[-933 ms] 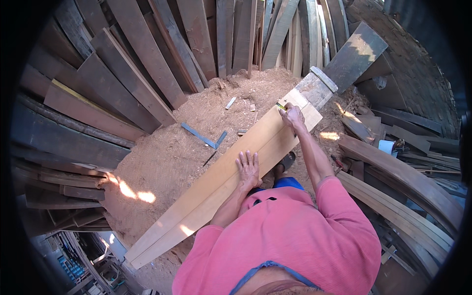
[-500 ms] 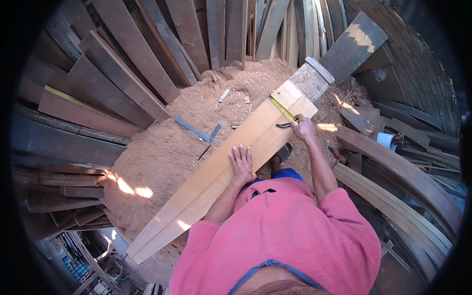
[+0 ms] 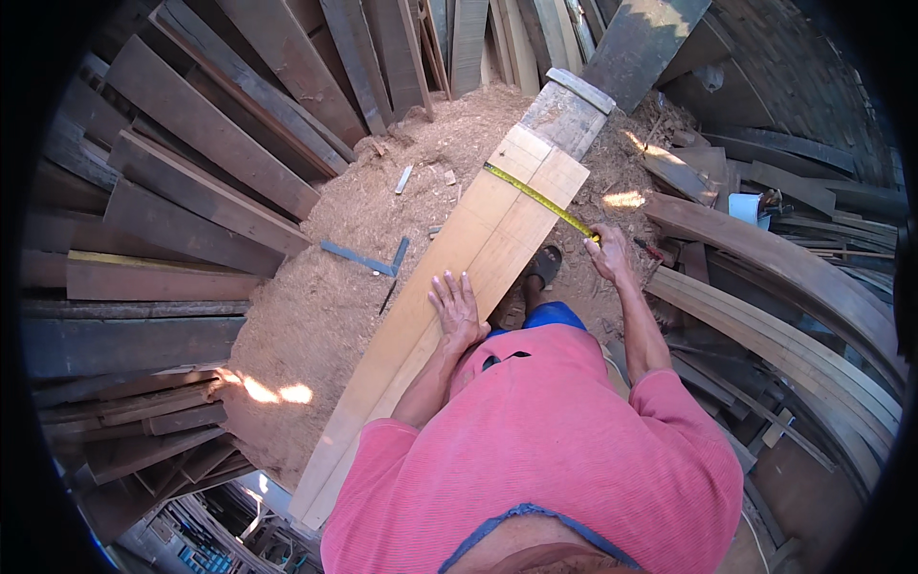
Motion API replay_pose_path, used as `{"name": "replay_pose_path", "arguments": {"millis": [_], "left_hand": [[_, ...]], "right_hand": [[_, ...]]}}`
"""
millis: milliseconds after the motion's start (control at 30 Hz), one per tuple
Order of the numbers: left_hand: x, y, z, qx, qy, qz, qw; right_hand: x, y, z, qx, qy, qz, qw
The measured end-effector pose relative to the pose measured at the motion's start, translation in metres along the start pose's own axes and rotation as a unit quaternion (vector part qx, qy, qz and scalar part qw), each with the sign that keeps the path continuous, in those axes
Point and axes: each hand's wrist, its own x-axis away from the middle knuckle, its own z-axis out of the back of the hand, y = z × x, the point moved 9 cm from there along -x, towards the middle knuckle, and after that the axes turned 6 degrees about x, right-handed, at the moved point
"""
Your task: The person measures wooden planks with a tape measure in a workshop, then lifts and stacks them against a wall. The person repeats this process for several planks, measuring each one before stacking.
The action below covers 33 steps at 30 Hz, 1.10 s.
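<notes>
Seen from above, a person in a pink shirt (image 3: 535, 430) and blue shorts (image 3: 552, 316) leans over a long, pale wooden board (image 3: 469, 234) that slants from lower left to upper centre. The left hand (image 3: 456, 311) lies palm down near the board's right-hand edge, about midway along, its fingers spread and gripping nothing. Farther along, just off that same edge, the right hand (image 3: 612, 256) is closed around the case end of a yellow tape measure (image 3: 537, 197); its blade runs out across the board, near the far end, to the left-hand edge. Below the right hand, a sandalled foot (image 3: 546, 263) stands on the ground. As for progress, the blade already spans the board's full width, so a measurement appears under way; it is not yet reeled in, and any fresh mark beside it is too small to make out. Off the left-hand edge, a metal square (image 3: 359, 256) and a thin dark stick (image 3: 387, 297) lie unused on sawdust (image 3: 296, 330). Past the board's far end juts a worn wooden support (image 3: 562, 117) with a raised crosspiece. Beyond, dark planks (image 3: 210, 124) lean in a fan.
</notes>
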Motion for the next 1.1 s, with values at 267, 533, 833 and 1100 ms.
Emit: {"name": "replay_pose_path", "arguments": {"millis": [267, 533, 833, 1100], "left_hand": [[0.001, 0.001, 0.001, -0.012, -0.011, 0.007, 1.000], [0.000, 0.000, 0.000, -0.006, 0.000, -0.002, 1.000], [0.003, 0.002, 0.005, -0.005, 0.004, -0.005, 1.000], [0.002, 0.002, 0.005, -0.012, -0.005, 0.000, 1.000]], "right_hand": [[-0.002, 0.006, -0.006, -0.002, -0.009, -0.008, 1.000], [-0.002, 0.005, -0.007, -0.008, -0.006, 0.001, 1.000], [0.000, 0.005, -0.011, 0.001, -0.018, -0.010, 1.000], [0.000, 0.007, -0.012, 0.019, -0.022, -0.023, 0.999]]}}
